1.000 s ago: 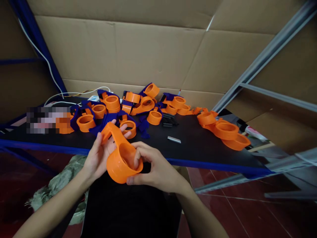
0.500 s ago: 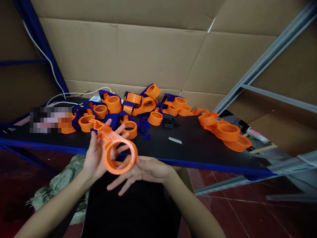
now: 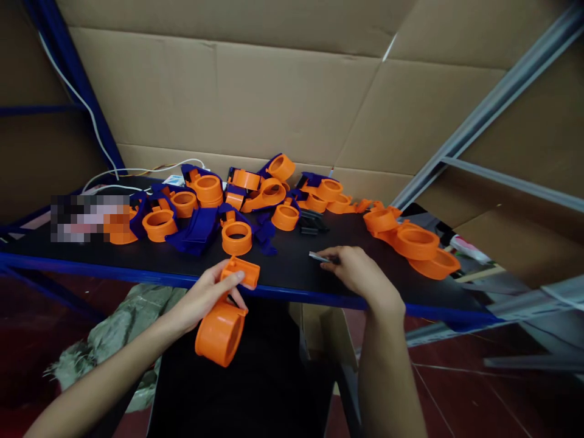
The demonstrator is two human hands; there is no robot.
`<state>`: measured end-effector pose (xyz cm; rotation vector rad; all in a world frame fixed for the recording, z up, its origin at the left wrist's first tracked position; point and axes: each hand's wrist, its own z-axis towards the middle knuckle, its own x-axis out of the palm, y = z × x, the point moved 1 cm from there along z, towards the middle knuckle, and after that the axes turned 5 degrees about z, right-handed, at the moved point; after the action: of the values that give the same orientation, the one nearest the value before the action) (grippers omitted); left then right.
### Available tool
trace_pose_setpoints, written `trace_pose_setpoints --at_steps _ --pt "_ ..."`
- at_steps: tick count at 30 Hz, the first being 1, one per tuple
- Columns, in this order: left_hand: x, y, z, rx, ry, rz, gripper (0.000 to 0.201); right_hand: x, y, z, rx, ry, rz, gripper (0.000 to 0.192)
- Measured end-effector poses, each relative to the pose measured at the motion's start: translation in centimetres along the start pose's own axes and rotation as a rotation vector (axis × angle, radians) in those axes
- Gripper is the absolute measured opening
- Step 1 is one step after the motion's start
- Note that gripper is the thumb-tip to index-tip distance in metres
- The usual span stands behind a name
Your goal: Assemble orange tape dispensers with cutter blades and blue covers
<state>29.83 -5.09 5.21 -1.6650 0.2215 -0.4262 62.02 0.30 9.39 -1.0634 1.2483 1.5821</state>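
Observation:
My left hand point(image 3: 212, 295) is closed around the handle end of an orange plastic tape dispenser part point(image 3: 219, 334). Its round ring hangs below my fingers, just in front of the table edge. Over the black table top point(image 3: 292, 271), my right hand point(image 3: 353, 267) pinches a small silver-grey metal strip point(image 3: 316, 257) between thumb and fingers. The strip's left end sticks out of the grip; the rest is hidden by the fingers. Nearest to the left hand stands an orange and blue tape dispenser point(image 3: 236, 238), with a loose blue plastic piece point(image 3: 196, 231) beside it.
Several orange and blue dispensers point(image 3: 208, 190) crowd the back of the table. Black plastic pieces point(image 3: 312, 222) lie near the middle. More orange parts point(image 3: 417, 240) are stacked at the right. Cardboard point(image 3: 255, 103) walls the back, and a metal frame point(image 3: 502, 91) stands right.
My right hand has left the orange part, moved right and closed on the metal strip on the table. The left hand has turned the orange part so its ring now faces sideways.

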Motion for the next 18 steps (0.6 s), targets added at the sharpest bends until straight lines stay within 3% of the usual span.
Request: trace_pose_setpoints --at_steps 6,14,18 --pt "0.2 0.6 0.2 -0.026 -0.009 0.072 0.046 1.4 -0.8 1.3 -0.042 -0.023 0.051 0.023" --pt "0.1 0.8 0.1 -0.045 -0.022 0.005 0.050 0.7 -0.4 1.1 0.016 -0.055 -0.038 0.012" --pt "0.1 0.5 -0.1 -0.044 -0.031 0.018 0.047 0.7 -0.1 1.2 -0.014 -0.072 -0.020 0.019"
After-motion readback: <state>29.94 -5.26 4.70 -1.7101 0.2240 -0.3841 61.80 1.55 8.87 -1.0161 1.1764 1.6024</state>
